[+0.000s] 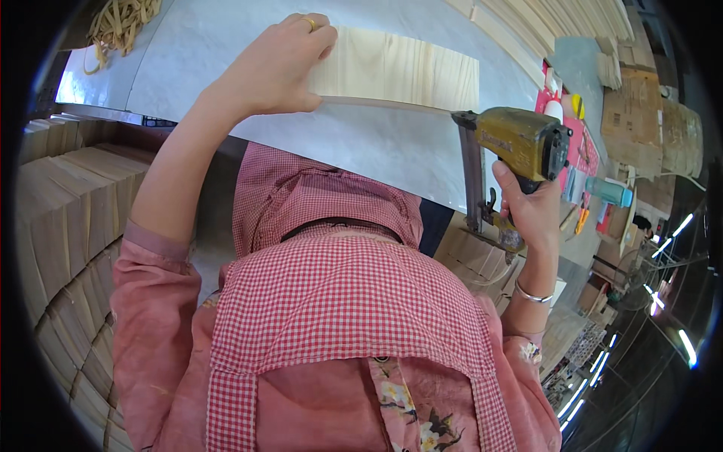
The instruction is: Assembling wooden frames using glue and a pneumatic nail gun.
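Observation:
A pale wooden piece point(403, 69) with a visible grain lies on the light marbled tabletop point(361, 143). My left hand point(282, 66) is closed around its left end, thumb on the near side and fingers over the far side. In my right hand point(533, 215) is a brass-coloured nail gun point(520, 139), held by its handle with the fingers wrapped round it. The gun's nose is close to the near right corner of the wooden piece; whether they touch I cannot tell. Its long dark magazine hangs down past the table's near edge.
Stacked wooden pieces point(75, 203) fill the left side below the table. A bundle of tan strips point(124, 26) lies at the far left. Long boards point(557, 26) are piled at the far right, near a cardboard box point(633, 113), a teal bottle point(608, 191) and orange-handled scissors point(582, 218).

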Demonstrator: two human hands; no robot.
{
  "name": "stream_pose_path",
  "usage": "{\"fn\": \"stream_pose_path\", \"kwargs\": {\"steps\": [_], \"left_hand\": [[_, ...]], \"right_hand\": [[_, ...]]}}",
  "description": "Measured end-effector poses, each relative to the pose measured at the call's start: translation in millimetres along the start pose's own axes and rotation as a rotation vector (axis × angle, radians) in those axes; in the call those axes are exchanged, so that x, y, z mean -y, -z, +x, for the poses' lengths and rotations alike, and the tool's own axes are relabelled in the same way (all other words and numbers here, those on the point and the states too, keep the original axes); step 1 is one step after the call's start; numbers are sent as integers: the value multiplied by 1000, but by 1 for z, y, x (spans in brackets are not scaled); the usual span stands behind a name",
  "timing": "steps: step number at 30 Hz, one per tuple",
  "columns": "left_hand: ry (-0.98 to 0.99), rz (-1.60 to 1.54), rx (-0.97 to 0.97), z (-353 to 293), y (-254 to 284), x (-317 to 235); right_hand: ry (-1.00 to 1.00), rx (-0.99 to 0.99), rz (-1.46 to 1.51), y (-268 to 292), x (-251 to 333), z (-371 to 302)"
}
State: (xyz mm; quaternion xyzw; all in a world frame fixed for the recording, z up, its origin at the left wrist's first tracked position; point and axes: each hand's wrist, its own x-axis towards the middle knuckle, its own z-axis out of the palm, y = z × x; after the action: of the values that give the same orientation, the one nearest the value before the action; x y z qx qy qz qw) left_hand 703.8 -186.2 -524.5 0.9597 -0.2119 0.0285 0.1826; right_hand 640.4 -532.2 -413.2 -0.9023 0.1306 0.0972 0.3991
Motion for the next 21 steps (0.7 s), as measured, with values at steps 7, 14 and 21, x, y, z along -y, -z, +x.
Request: {"fn": "stream_pose_path", "kwargs": {"steps": [7, 14, 21], "left_hand": [[6, -86, -54, 19, -4, -20], [23, -125, -120, 15, -8, -24], [15, -117, -163, 14, -16, -19]], "right_hand": [[122, 61, -21, -14, 13, 2], [30, 98, -52, -19, 29, 8], [-40, 143, -118, -19, 36, 17]]}}
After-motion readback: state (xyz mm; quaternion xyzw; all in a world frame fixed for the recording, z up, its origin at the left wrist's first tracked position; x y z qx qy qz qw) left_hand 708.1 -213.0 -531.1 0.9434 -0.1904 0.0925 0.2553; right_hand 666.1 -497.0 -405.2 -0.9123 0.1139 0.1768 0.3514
